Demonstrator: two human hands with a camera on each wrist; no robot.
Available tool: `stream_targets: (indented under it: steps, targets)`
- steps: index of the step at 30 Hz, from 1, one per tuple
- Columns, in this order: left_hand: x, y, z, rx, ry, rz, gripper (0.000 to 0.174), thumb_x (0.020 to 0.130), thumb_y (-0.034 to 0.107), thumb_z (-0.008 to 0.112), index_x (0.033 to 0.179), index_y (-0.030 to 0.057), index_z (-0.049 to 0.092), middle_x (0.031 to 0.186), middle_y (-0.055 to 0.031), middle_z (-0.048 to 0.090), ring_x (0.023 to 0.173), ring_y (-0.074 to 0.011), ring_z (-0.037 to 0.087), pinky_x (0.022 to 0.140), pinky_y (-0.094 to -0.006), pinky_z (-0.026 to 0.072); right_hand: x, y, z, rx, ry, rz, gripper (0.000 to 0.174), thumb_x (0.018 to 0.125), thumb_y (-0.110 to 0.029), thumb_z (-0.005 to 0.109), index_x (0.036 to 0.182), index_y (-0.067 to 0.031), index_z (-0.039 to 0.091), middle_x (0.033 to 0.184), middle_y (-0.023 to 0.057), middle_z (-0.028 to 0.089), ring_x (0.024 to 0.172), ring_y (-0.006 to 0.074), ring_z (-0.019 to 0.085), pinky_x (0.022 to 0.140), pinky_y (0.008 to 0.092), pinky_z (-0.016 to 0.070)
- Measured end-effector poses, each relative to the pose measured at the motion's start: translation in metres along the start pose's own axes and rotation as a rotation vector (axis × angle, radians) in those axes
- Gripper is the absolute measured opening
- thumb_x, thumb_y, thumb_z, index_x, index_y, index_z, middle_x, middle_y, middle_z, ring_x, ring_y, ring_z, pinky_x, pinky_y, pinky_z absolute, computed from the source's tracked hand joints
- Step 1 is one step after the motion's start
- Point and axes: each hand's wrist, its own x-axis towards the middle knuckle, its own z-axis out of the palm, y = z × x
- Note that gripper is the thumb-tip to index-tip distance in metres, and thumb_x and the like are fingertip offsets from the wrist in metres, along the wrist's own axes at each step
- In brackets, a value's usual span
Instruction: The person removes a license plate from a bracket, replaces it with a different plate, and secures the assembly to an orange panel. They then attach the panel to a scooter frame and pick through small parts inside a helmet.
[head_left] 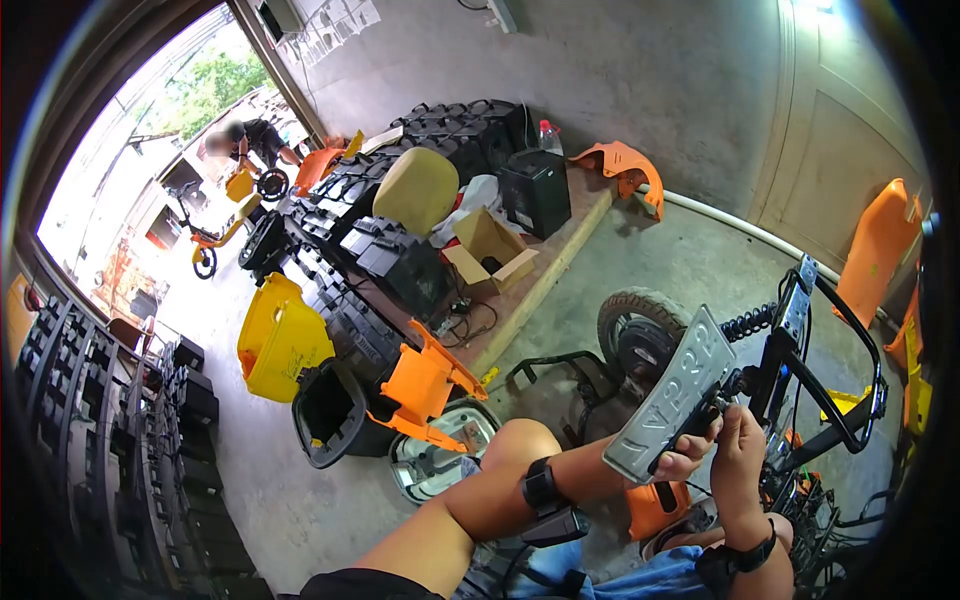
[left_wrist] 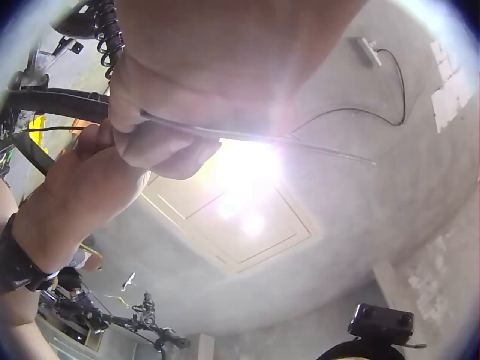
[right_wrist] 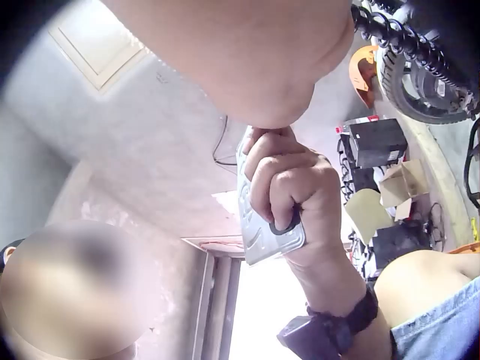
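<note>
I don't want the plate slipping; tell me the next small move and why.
Probably a slight twist with the right hand, left hand steady: its curled fingers hold the plate, while the right ones pinch a part too small to identify.

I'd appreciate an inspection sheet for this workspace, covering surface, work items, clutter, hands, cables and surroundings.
Surface: concrete floor, beside a low platform.
Work items: embossed plate held near a black frame with a coil spring and wheel.
Clutter: orange panel, yellow shell, open cardboard box and many black cases.
Left hand: grips the plate's lower side.
Right hand: pinches a small part behind the plate; its exact kind is unclear.
Cables: thin cords loose near the box; attachment unclear.
Surroundings: grey wall, panelled door, open doorway; someone outside.
</note>
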Motion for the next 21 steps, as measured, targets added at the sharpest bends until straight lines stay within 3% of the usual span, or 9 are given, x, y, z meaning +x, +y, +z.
stream_targets:
  steps: [2,4,8,14,21]
  targets:
    - [-0.005,-0.002,0.001,-0.003,-0.032,0.01,0.04,0.1,0.017,0.052,0.132,-0.0027,0.039,0.099,-0.0063,0.045,0.083,-0.0158,0.05,0.066,-0.0238,0.0488,-0.001,0.0,0.0,0.009,-0.01,0.01,0.05,0.104,-0.043,0.045,0.076,-0.0025,0.053,0.065,0.0024,0.059,0.06,0.0088,0.05,0.056,0.0251,0.0382]
    - [-0.013,-0.004,-0.002,-0.006,0.119,0.041,0.039,0.097,0.01,0.052,0.132,-0.0026,0.039,0.099,-0.0069,0.044,0.084,-0.0185,0.049,0.067,-0.0249,0.0487,-0.002,-0.003,0.0,0.077,-0.047,0.036,0.05,0.103,-0.045,0.045,0.076,-0.0038,0.052,0.066,0.0009,0.057,0.061,0.008,0.048,0.057,0.0248,0.0367]
    - [-0.009,-0.003,-0.004,-0.081,0.019,-0.01,0.037,0.097,0.011,0.051,0.13,-0.0024,0.04,0.099,-0.0064,0.043,0.085,-0.0186,0.049,0.067,-0.0242,0.0479,-0.004,-0.002,0.001,0.12,-0.068,0.077,0.049,0.103,-0.045,0.046,0.076,-0.0047,0.051,0.068,0.0,0.056,0.063,0.0072,0.046,0.058,0.0243,0.0358]
    - [-0.009,-0.008,-0.004,-0.127,0.017,-0.006,0.038,0.099,0.023,0.052,0.128,-0.0007,0.043,0.096,-0.0065,0.045,0.079,-0.0168,0.048,0.063,-0.0239,0.0469,-0.003,-0.004,-0.001,0.153,-0.098,0.098,0.049,0.103,-0.045,0.046,0.076,-0.0047,0.053,0.069,-0.0003,0.055,0.064,0.0065,0.046,0.059,0.024,0.0352]
    - [0.003,-0.004,-0.001,0.076,0.052,-0.022,0.043,0.099,0.032,0.05,0.126,0.0006,0.044,0.091,-0.006,0.046,0.072,-0.0167,0.048,0.059,-0.0246,0.0462,-0.003,-0.008,-0.001,0.208,-0.103,0.12,0.051,0.103,-0.045,0.045,0.074,-0.0041,0.054,0.069,-0.0004,0.056,0.064,0.0066,0.046,0.06,0.0236,0.0345]
